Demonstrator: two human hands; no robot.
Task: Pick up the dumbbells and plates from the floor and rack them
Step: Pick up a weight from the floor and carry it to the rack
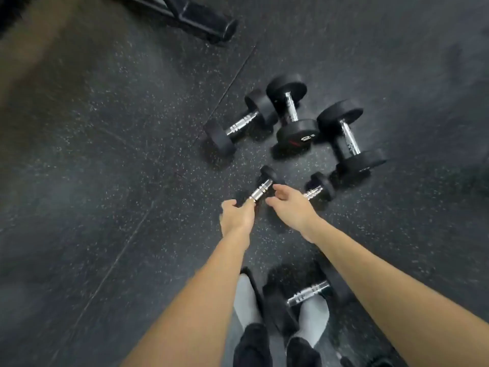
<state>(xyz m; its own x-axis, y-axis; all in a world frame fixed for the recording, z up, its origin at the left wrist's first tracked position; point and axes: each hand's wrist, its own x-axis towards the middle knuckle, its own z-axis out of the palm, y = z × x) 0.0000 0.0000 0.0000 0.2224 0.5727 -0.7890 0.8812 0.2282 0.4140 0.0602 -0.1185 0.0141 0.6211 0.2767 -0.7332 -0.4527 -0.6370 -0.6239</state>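
Several black dumbbells with chrome handles lie on the speckled rubber floor. A small dumbbell [262, 187] lies just past my hands. My left hand [236, 215] hovers at its near end, fingers curled and apart, one fingertip at the chrome handle. My right hand [291, 205] is open beside it, partly covering a second small dumbbell [317, 190]. Farther out lie a medium dumbbell [242, 123], a larger one marked 10 [292, 111] and another large one [349, 136]. One more dumbbell [308, 291] rests by my feet.
My feet in grey socks [246, 300] stand at the bottom centre. The black base of a piece of gym equipment [201, 19] lies at the top. Floor mat seams run diagonally at the left.
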